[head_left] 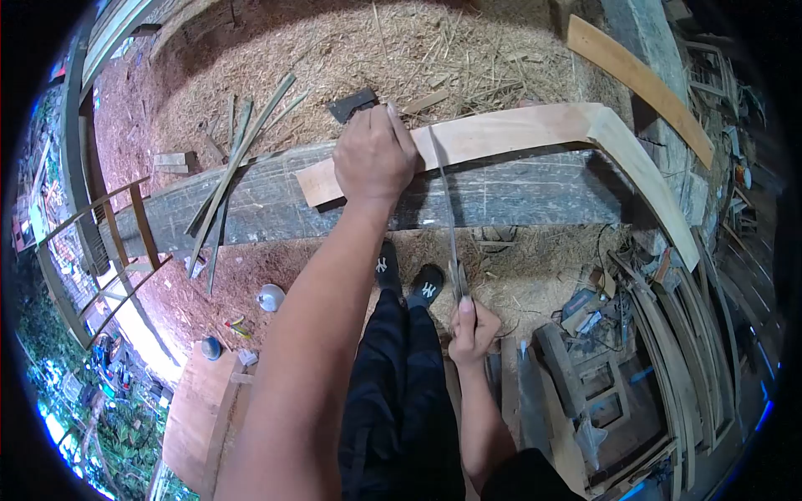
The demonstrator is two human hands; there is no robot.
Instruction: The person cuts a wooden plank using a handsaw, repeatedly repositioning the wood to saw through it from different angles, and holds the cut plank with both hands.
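A pale curved board (510, 132) lies across a long weathered beam (518, 194), and its right end meets a second pale strip (647, 175) at an angle. My left hand (373, 156) is closed round the board near its left end. Just right of it, a thin saw blade (449, 200) crosses the board, its far tip showing past the board's upper part. My right hand (474, 330) is wrapped round the saw's handle, below the beam; the hand hides most of the handle.
Thin sticks (238, 163) cross the beam's left part. A dark block (352, 105) sits behind my left hand. An orange-brown curved board (639, 83) is at upper right, curved strips (681, 359) at lower right. My shoes (428, 284) stand on sawdust below the beam.
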